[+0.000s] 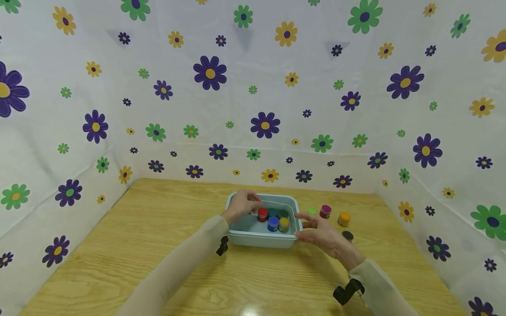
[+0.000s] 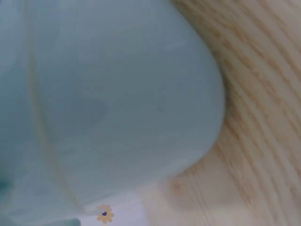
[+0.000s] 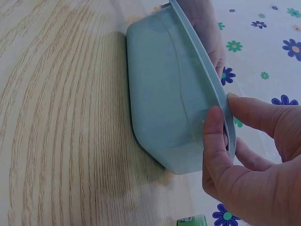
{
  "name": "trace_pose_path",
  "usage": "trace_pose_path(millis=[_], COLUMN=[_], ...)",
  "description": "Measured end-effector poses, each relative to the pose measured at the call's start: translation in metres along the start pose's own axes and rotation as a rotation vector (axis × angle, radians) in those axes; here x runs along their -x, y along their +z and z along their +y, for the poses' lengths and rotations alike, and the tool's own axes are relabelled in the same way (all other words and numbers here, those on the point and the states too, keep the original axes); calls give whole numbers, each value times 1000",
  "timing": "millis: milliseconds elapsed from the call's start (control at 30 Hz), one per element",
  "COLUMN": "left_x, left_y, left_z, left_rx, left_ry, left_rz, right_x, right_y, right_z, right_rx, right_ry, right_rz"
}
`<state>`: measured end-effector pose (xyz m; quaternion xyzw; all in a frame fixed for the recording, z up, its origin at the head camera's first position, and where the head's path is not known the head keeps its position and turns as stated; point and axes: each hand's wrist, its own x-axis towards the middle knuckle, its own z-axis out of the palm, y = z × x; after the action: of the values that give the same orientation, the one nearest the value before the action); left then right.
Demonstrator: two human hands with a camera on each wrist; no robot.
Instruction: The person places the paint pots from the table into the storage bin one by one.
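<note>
Blue bin (image 1: 253, 239) with paint jars (image 1: 273, 224) inside

The tub (image 1: 253, 239) is pale blue; the table (image 1: 158, 245) is light wood grain; the walls (image 1: 237, 101) are white with purple, green and yellow flowers.

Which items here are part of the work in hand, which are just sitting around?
In hand:
- pale blue plastic tub, gripped at its rim by left hand and right hand
- small paint jars inside it: red-lidded, blue-lidded, yellow-lidded

Lying about on the wooden table, right of the tub:
- magenta-lidded jar
- orange-lidded jar
- black-lidded jar
</note>
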<state>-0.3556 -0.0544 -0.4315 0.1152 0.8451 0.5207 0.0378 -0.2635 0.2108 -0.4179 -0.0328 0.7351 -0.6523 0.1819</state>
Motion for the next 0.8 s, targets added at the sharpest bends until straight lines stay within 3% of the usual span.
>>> trace_pose_path(millis=[133,300,800], left_x=[-1,-1,18], left_y=[-2,-8,-29], left_z=[1,4,17], left_rx=[41,50,91], left_ry=[7,17,20], left_rz=[72,116,124], right_x=[1,1,7], right_y=[0,0,-6], right_z=[2,1,2], right_rx=[8,37,26], right_ry=[-6,-12,-47], right_rz=[-6,3,-13])
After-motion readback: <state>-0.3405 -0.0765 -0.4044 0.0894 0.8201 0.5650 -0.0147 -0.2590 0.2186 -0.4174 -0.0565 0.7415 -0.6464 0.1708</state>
